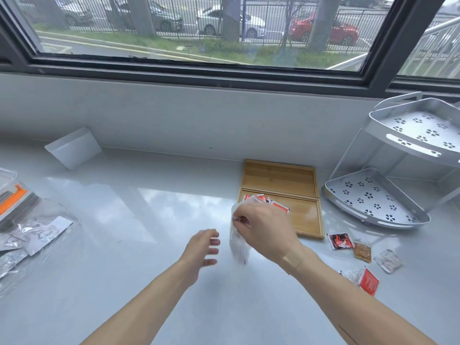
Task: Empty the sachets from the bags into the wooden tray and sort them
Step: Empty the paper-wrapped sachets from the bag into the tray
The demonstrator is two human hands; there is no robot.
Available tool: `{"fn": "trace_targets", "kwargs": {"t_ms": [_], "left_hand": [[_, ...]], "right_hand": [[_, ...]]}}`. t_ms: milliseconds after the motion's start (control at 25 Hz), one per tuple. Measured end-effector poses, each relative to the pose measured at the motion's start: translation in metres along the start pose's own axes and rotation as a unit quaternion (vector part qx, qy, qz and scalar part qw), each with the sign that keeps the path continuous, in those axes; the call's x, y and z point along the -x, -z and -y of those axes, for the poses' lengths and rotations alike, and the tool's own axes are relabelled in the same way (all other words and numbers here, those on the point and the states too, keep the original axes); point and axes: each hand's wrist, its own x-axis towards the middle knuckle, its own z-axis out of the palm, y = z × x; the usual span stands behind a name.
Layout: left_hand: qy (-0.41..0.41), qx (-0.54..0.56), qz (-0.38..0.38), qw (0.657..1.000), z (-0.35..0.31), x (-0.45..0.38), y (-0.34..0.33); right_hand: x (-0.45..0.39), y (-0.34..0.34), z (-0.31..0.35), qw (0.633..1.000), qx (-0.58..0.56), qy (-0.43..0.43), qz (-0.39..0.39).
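At the far left I see clear bags [29,230] lying on the white counter [149,245], with silver and orange sachets inside them. Further back, a white folded card [73,148] leans by the wall. Moving inward, my left hand [201,247] hovers above the counter with its fingers loosely spread and nothing in them, just beside a clear plastic bag [239,242]. My right hand [263,227] pinches the top of that bag between thumb and fingers; the bag hangs blurred at the left edge of the wooden tray [306,220]. Red sachets [278,206] lie in the tray's near compartment, at its left end; the far compartment looks bare. Right of the tray, loose sachets [341,241] in red, brown and silver lie scattered on the counter. A grey two-tier corner rack [388,195] stands at the far right
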Motion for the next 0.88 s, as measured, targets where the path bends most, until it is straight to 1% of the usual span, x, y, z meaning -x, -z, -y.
{"fn": "trace_targets", "kwargs": {"t_ms": [80, 160, 200, 240, 400, 520, 640, 720, 800, 880], "left_hand": [[0.075, 0.039, 0.065, 0.994, 0.017, -0.016, -0.008], [0.094, 0.103, 0.147, 0.979, 0.022, -0.026, -0.017], [0.092, 0.128, 0.168, 0.973, 0.021, -0.030, -0.021], [0.086, 0.140, 0.172, 0.971, 0.018, -0.033, -0.024], [0.049, 0.138, 0.124, 0.981, 0.003, -0.052, -0.028], [0.017, 0.130, 0.075, 0.988, -0.026, -0.073, -0.024], [-0.045, 0.066, 0.013, 0.997, -0.072, -0.103, -0.026], [-0.094, 0.011, -0.021, 0.995, -0.104, -0.123, -0.036], [-0.133, -0.034, -0.042, 0.990, -0.133, -0.142, -0.054], [-0.154, -0.070, -0.053, 0.984, -0.155, -0.160, -0.071]], "right_hand": [[-0.007, 0.009, -0.007, 1.000, -0.021, -0.018, -0.004], [-0.013, 0.019, -0.014, 0.999, -0.039, -0.030, -0.006], [-0.016, 0.023, -0.019, 0.999, -0.041, -0.032, -0.010], [-0.020, 0.027, -0.024, 0.998, -0.041, -0.037, -0.014], [-0.032, 0.033, -0.056, 0.997, -0.037, -0.069, -0.026], [-0.044, 0.033, -0.089, 0.993, -0.042, -0.105, -0.020], [-0.062, 0.024, -0.135, 0.984, -0.063, -0.166, -0.026], [-0.077, 0.012, -0.168, 0.971, -0.099, -0.216, -0.019], [-0.092, 0.001, -0.196, 0.954, -0.137, -0.265, -0.014], [-0.106, -0.008, -0.219, 0.936, -0.168, -0.308, -0.009]]}}
